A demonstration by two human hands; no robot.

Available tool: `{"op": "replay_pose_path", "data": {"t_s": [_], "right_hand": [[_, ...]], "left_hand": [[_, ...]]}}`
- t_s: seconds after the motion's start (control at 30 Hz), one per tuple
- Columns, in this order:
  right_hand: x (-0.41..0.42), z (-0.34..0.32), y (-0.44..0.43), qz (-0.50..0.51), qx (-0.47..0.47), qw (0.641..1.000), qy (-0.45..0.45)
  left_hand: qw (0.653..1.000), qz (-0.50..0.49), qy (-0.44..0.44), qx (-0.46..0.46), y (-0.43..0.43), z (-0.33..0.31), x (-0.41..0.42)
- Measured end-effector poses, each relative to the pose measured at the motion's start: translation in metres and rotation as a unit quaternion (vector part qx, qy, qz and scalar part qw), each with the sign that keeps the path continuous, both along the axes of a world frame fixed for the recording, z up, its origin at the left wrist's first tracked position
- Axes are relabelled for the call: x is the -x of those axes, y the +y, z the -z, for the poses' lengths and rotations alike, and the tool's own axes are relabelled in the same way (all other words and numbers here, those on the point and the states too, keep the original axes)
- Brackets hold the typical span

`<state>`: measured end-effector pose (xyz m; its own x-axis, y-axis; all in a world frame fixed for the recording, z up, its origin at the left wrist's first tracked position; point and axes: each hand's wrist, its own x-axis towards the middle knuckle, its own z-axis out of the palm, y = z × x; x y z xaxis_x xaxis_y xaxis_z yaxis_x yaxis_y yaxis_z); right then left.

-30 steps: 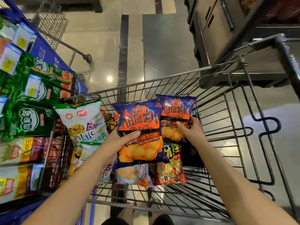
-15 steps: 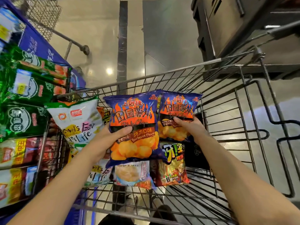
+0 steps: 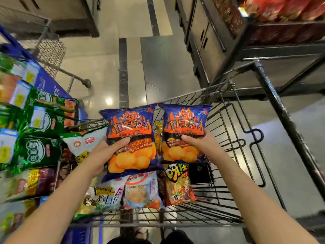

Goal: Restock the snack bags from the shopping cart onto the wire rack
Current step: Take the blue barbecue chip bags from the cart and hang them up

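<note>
Step in hand: pick-up from the cart [image 3: 226,131]. Two blue barbecue chip bags are held upright, side by side, above the cart's load. The left bag [image 3: 131,134] is gripped by the left hand [image 3: 103,154], thumb laid across the front, fingers hidden behind. The right bag [image 3: 184,131] is gripped the same way by the right hand [image 3: 202,145]. Whether the two bag edges touch cannot be told. More stock is seen in the cart: a white bag [image 3: 84,143] at 9 o'clock of the left bag, a shrimp bag [image 3: 139,192] at 6 o'clock, an orange bag [image 3: 177,184] at 6 o'clock of the right bag. The rack [image 3: 56,173], loaded with green packs, stands just beside the cart at 9 o'clock. A dark shelf [image 3: 281,50] with red packs is seen at 1 o'clock. The left unit is judged the target. Next move: both bags to be swung toward 9 o'clock and set in a free slot. No free slot is visible, so one must be found first. The bags are judged air-filled, so only light grip is needed. The task is judged roughly midway at most.
</note>
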<state>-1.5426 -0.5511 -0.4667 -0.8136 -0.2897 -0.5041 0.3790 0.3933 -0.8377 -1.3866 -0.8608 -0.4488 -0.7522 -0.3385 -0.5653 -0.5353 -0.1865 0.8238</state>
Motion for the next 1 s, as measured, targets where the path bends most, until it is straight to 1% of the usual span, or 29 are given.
{"op": "replay_pose_path", "data": {"t_s": [0.13,0.27,0.43,0.57,0.7,0.8,0.93,1.0], "right_hand": [[-0.019,-0.045,0.006,-0.007,0.021,0.999,0.022],[-0.035,-0.078,0.011,-0.008,0.028,0.999,0.042],[-0.056,-0.113,0.004,0.013,0.041,0.996,0.073],[-0.063,-0.127,-0.004,0.005,0.065,0.996,0.067],[-0.063,-0.129,-0.016,-0.024,0.057,0.995,0.079],[-0.061,-0.130,-0.030,-0.059,0.062,0.994,0.073],[-0.054,-0.130,-0.047,-0.120,0.075,0.987,0.072],[-0.048,-0.129,-0.053,-0.153,0.080,0.982,0.071]], "left_hand": [[0.999,0.029,0.031,0.018,-0.004,-0.038,-0.011],[0.998,0.019,0.062,0.026,-0.012,-0.067,-0.024],[0.992,0.034,0.115,0.033,-0.021,-0.089,-0.041],[0.989,0.028,0.141,0.017,-0.031,-0.093,-0.054],[0.988,0.000,0.154,0.014,-0.033,-0.094,-0.072],[0.989,-0.034,0.143,0.016,-0.033,-0.092,-0.091],[0.986,-0.103,0.127,0.041,-0.026,-0.097,-0.118],[0.981,-0.135,0.132,0.048,-0.015,-0.100,-0.133]]}}
